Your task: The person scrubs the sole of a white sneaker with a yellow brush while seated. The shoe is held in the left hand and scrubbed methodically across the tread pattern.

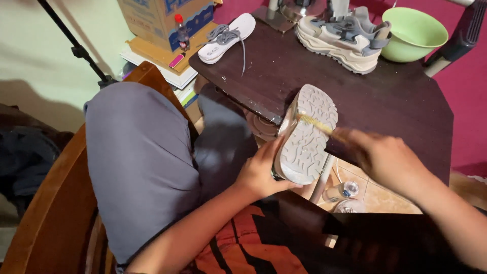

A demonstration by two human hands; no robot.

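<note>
My left hand [261, 170] grips a beige sneaker [308, 134] from its left side, with the treaded sole turned up toward me. My right hand [380, 155] holds a small brush [314, 123] whose yellowish bristles rest on the sole near its upper middle. The shoe hangs at the front edge of a dark wooden table [401, 106]. The brush handle is mostly hidden in my fist.
A second beige-and-grey sneaker [342, 38] and a green bowl [413, 34] stand at the table's back. A white insole [228, 36] with grey laces lies at its back left. A cardboard box [162, 20] and small bottle [181, 31] sit beyond. A wooden chair arm [56, 203] curves on my left.
</note>
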